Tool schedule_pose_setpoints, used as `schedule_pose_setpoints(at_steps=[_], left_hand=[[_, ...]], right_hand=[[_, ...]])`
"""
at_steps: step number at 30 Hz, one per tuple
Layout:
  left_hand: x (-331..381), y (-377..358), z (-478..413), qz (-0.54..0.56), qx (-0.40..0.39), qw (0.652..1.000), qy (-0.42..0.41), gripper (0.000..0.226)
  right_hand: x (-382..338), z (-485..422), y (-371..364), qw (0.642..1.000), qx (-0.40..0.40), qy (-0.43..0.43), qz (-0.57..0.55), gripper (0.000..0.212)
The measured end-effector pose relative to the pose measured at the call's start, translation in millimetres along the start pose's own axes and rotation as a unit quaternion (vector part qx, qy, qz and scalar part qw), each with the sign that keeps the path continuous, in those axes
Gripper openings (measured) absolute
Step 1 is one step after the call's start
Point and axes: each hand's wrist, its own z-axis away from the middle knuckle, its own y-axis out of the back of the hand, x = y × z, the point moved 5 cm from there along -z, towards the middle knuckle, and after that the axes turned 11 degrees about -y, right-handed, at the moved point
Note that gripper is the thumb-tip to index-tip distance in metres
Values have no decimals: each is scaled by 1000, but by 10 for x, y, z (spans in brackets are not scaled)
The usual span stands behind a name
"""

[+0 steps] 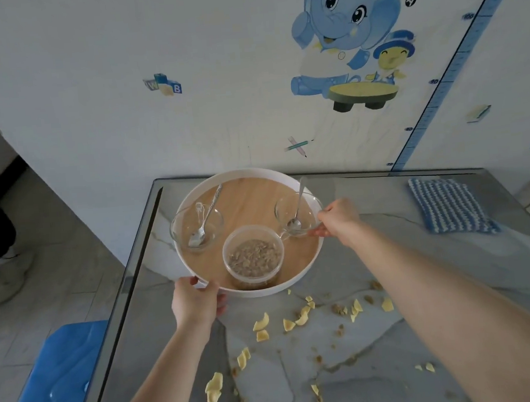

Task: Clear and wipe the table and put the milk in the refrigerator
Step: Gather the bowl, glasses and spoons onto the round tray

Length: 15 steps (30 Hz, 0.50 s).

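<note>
The left hand (199,302) and right hand (339,218) clamp opposite rims of the round tray (259,292), likely to carry it level. Glass bowls (197,226) and cereal tub (254,259) sit inside.

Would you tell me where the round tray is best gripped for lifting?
Grip the tray by its raised white rim at two opposite points, near-left and far-right, where the left hand and right hand sit. It carries loose glass bowls and an open tub, so a balanced hold likely keeps it level.
</note>
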Motion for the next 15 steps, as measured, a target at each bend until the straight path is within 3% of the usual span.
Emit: schedule_pose_setpoints(at_steps=[5, 10, 15], left_hand=[[-6, 6, -12, -16, -3, 1000, 3, 38], [52, 15, 18, -52, -7, 999, -2, 40], [271, 51, 217, -130, 10, 989, -73, 37]], right_hand=[[84, 18, 19, 999, -14, -30, -22, 9], [127, 173, 69, 1000, -8, -5, -21, 9], [143, 413, 304, 999, 17, 31, -28, 9]])
